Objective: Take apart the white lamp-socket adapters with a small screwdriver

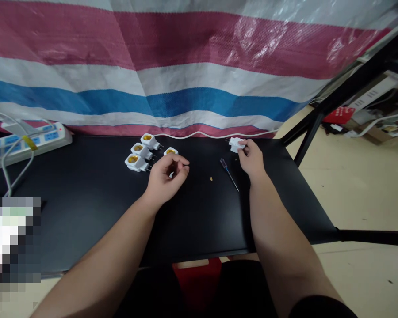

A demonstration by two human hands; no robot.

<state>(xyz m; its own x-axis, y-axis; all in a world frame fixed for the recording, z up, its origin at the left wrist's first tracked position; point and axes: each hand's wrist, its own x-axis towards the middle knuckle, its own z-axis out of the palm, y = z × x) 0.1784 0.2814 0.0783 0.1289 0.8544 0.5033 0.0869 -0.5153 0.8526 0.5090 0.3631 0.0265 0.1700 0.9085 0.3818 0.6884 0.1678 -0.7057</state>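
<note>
My right hand has its thumb and fingers closed on a white plug piece near the back edge of the black table. My left hand is curled over the table, thumb and fingertips brought together; what they pinch, if anything, is too small to make out. Just behind it lies a white socket with a brass-coloured inside, partly hidden by the fingers. Several like sockets stand in a row to the left. Between my hands are a small brass piece and a screwdriver with a dark handle.
At the left a white power strip with blue outlets bears plugs and cables. A pixelated object is at the lower left. A striped plastic sheet hangs behind, with a white cable along its foot. Black frame bars stand right.
</note>
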